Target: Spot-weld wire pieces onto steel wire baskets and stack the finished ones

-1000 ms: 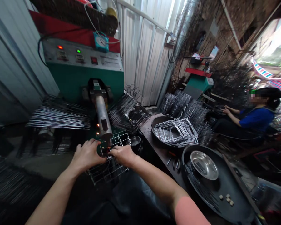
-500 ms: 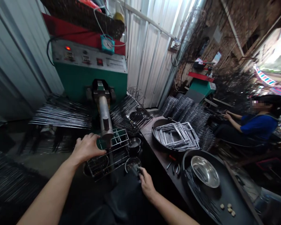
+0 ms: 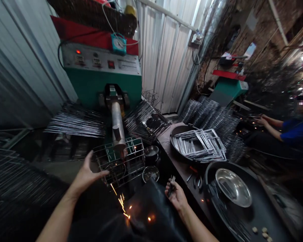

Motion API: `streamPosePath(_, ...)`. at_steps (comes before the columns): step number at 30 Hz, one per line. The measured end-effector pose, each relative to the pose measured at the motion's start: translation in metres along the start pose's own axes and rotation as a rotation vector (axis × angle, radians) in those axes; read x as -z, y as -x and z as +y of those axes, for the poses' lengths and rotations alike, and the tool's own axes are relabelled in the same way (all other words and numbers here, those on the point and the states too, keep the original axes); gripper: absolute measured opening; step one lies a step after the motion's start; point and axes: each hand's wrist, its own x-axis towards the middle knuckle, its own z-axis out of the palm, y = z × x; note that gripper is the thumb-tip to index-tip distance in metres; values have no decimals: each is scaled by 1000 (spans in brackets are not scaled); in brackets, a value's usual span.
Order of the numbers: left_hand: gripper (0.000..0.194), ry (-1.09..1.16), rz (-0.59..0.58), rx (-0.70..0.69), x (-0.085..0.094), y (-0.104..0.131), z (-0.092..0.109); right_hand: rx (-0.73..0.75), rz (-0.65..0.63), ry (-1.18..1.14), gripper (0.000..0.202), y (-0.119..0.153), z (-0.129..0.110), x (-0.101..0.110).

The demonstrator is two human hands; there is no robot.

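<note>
A wire basket (image 3: 136,169) sits beneath the tip of the welding machine's metal arm (image 3: 117,126). My left hand (image 3: 86,174) is at the basket's left end, thumb across its front wires and fingers at the far side, holding it. Orange sparks fall below the basket onto the dark apron (image 3: 151,205) over my lap. Off to the right, my right hand (image 3: 178,195) is closed around a few short metal pieces (image 3: 172,183), their ends poking out above the fingers. A small metal bowl (image 3: 150,174) with tiny parts stands between basket and right hand.
The green welding machine (image 3: 106,80) stands ahead. Wire panels (image 3: 75,124) lie left of it. Rectangular wire frames (image 3: 199,144) fill a black tray on the right. Nearer are pliers (image 3: 198,181) and a round tray (image 3: 262,208) holding a steel bowl (image 3: 242,191). A co-worker (image 3: 290,131) sits far right.
Sparks have appeared under the basket. My right hand has moved right and up from the small bowl with the metal pieces. My left hand has shifted from the basket's top to its left end.
</note>
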Motion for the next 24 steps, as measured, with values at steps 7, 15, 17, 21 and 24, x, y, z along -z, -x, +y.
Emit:
streamPosePath(7, 111, 476, 105, 79, -34, 17, -14, 368, -54, 456, 23, 7, 13, 12)
streamPosePath(15, 111, 372, 50, -13, 4, 60, -6, 630, -350, 1430, 7, 37, 3, 15)
streamPosePath(17, 103, 204, 0, -79, 14, 77, 10, 620, -500, 1411, 11, 52, -9, -13)
streamPosePath(21, 77, -348, -100, -334, 20, 94, 58, 541, -797, 1259, 26, 76, -21, -88)
streamPosePath(24, 71, -688, -163, -508, 15, 95, 90, 369, -940, 1178, 14, 75, -9, -133)
